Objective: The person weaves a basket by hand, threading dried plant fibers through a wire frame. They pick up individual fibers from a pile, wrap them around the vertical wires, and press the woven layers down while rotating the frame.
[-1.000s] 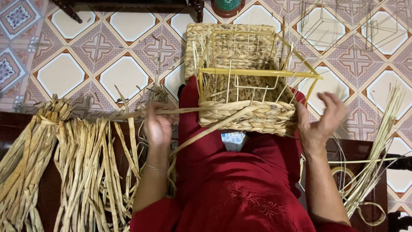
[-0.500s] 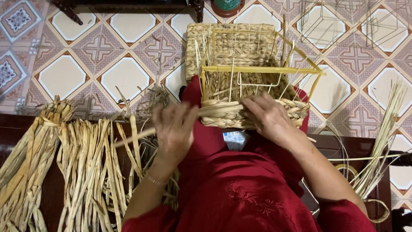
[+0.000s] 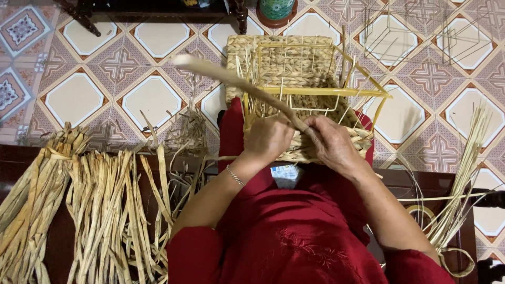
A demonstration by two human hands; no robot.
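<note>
A half-woven straw basket on a yellow wire frame rests on my lap, against my red clothes. My left hand and my right hand meet at the basket's near rim. Both pinch one long dried strand, which sticks up and away to the left, blurred at its far end. The rim under my hands is a thick braid of the same straw. A thin bracelet sits on my left wrist.
Bundles of dried straw strips lie across the dark bench on my left. Thin reeds and coiled strips lie on my right. Bare wire frames stand on the tiled floor beyond, near a green pot.
A second ago my hands were spread apart at the basket's sides. They came together at the near rim and the strand now swings up to the left.
</note>
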